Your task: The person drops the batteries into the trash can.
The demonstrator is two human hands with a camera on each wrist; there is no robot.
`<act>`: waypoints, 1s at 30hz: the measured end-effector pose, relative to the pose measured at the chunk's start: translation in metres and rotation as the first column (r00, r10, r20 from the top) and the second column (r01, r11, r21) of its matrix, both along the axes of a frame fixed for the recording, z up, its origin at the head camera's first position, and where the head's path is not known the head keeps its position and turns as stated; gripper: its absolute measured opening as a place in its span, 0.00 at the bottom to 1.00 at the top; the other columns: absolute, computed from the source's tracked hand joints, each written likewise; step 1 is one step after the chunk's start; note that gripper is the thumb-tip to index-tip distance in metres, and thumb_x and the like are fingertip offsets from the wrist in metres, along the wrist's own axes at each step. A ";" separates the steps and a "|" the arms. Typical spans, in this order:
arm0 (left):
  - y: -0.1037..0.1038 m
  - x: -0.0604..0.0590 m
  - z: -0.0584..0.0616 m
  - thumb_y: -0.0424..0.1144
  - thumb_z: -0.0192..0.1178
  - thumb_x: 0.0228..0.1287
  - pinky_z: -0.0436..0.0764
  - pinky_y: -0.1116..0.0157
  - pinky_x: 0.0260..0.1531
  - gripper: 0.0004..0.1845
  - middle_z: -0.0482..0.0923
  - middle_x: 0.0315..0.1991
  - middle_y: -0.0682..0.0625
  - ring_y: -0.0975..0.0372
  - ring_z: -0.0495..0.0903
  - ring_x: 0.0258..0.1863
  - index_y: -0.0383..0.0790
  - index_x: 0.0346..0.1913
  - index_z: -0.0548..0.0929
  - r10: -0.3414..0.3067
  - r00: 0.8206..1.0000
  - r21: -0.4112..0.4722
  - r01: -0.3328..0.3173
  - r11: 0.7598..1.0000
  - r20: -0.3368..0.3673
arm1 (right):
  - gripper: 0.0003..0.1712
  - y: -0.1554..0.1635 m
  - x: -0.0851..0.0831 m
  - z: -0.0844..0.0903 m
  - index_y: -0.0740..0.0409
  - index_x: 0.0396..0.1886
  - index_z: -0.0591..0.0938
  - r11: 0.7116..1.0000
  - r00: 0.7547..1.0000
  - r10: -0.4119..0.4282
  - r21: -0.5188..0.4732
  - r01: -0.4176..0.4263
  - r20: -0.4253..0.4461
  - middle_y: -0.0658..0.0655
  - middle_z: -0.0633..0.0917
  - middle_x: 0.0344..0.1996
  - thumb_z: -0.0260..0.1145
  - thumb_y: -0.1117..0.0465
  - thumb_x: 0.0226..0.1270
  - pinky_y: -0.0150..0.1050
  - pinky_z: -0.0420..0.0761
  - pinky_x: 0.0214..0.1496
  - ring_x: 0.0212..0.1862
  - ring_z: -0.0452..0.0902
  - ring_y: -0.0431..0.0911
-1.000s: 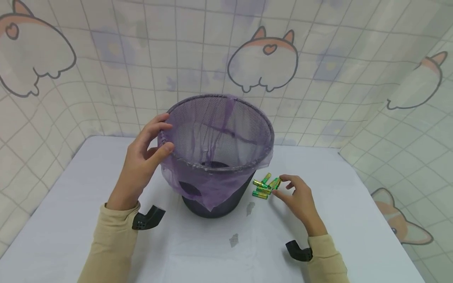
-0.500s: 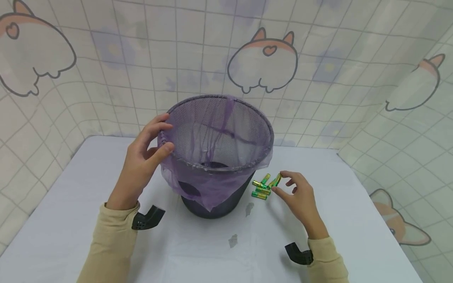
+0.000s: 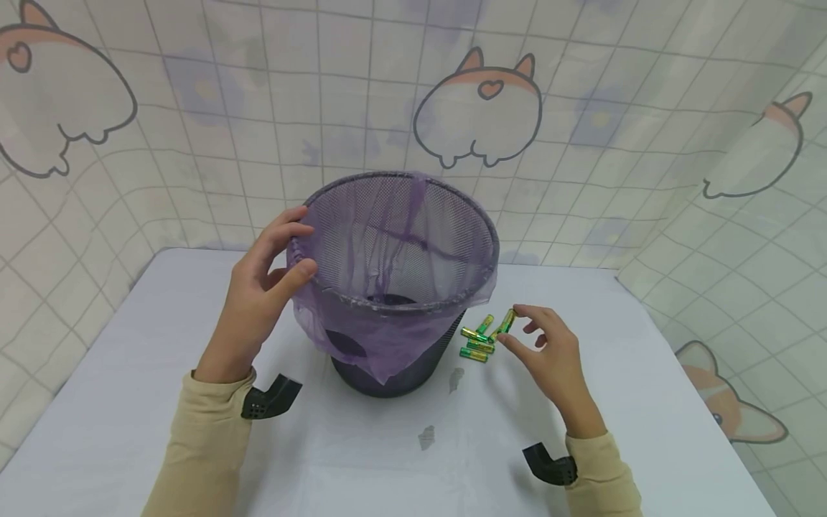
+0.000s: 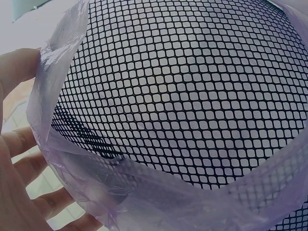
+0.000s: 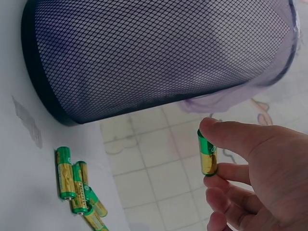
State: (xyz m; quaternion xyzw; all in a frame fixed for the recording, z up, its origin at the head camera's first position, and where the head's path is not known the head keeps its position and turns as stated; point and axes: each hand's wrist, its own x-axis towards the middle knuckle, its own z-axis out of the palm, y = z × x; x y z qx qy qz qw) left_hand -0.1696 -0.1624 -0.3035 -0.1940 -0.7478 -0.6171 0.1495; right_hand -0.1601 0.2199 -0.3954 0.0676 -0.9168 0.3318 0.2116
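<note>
right hand (image 3: pixel 549 352) lifted, pinching battery (image 5: pixel 208 153) | left hand (image 3: pixel 265 287) still grips bin rim (image 3: pixel 400 305)

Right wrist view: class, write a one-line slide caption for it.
Right hand pinches a green-and-gold battery beside a black mesh bin lined with a purple bag; more batteries lie on the table.

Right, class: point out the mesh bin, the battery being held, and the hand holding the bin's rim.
mesh bin (image 3: pixel 400 373), head view, dark lower wall.
held battery (image 5: pixel 207 153), right wrist view, middle of its body.
left hand (image 3: pixel 255 301), head view, back of the hand.
</note>
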 end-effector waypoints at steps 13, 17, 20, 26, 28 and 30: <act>0.001 -0.001 0.000 0.34 0.57 0.67 0.72 0.72 0.56 0.22 0.60 0.73 0.57 0.59 0.58 0.74 0.37 0.63 0.71 -0.010 1.000 0.010 0.010 1.000 -0.005 | 0.29 -0.004 0.005 0.016 0.55 0.56 0.81 1.000 0.998 0.011 -0.014 -0.012 -0.063 0.55 0.83 0.49 0.77 0.61 0.51 0.28 0.70 0.38 0.42 0.73 0.42; 0.000 -0.001 0.000 0.34 0.57 0.67 0.72 0.72 0.56 0.22 0.61 0.73 0.58 0.59 0.59 0.74 0.37 0.63 0.71 -0.003 1.000 0.004 0.003 1.000 -0.005 | 0.29 -0.005 0.006 0.022 0.56 0.56 0.81 1.000 0.996 0.021 -0.022 -0.023 -0.086 0.56 0.83 0.49 0.77 0.62 0.51 0.26 0.69 0.38 0.42 0.73 0.42; 0.000 -0.001 0.000 0.34 0.57 0.67 0.72 0.72 0.56 0.22 0.61 0.73 0.58 0.59 0.59 0.74 0.37 0.62 0.72 -0.001 1.000 0.004 0.001 1.000 -0.005 | 0.29 -0.006 0.008 0.027 0.57 0.55 0.81 0.999 0.994 0.028 -0.022 -0.030 -0.107 0.56 0.83 0.49 0.77 0.63 0.50 0.25 0.68 0.38 0.41 0.73 0.42; 0.000 -0.001 -0.001 0.34 0.57 0.67 0.72 0.73 0.56 0.22 0.60 0.73 0.57 0.58 0.58 0.74 0.37 0.63 0.71 -0.005 1.000 0.007 0.005 1.000 -0.005 | 0.30 -0.007 0.011 0.034 0.58 0.55 0.81 0.999 0.990 0.038 -0.029 -0.042 -0.135 0.56 0.83 0.50 0.77 0.64 0.49 0.25 0.68 0.38 0.41 0.73 0.42; 0.000 -0.001 -0.001 0.34 0.57 0.67 0.72 0.73 0.56 0.22 0.60 0.73 0.57 0.58 0.58 0.74 0.37 0.63 0.71 -0.005 1.000 0.008 0.005 1.000 -0.004 | 0.30 -0.007 0.012 0.036 0.58 0.55 0.81 0.999 0.989 0.039 -0.029 -0.044 -0.143 0.56 0.83 0.50 0.77 0.65 0.49 0.25 0.68 0.38 0.41 0.73 0.42; 0.000 -0.001 -0.001 0.34 0.57 0.67 0.72 0.73 0.56 0.22 0.60 0.73 0.57 0.58 0.58 0.74 0.37 0.63 0.71 -0.004 1.000 0.008 0.004 1.000 -0.005 | 0.30 -0.007 0.012 0.037 0.57 0.56 0.81 0.999 0.988 0.040 -0.028 -0.045 -0.151 0.56 0.83 0.50 0.77 0.65 0.49 0.25 0.68 0.39 0.42 0.73 0.41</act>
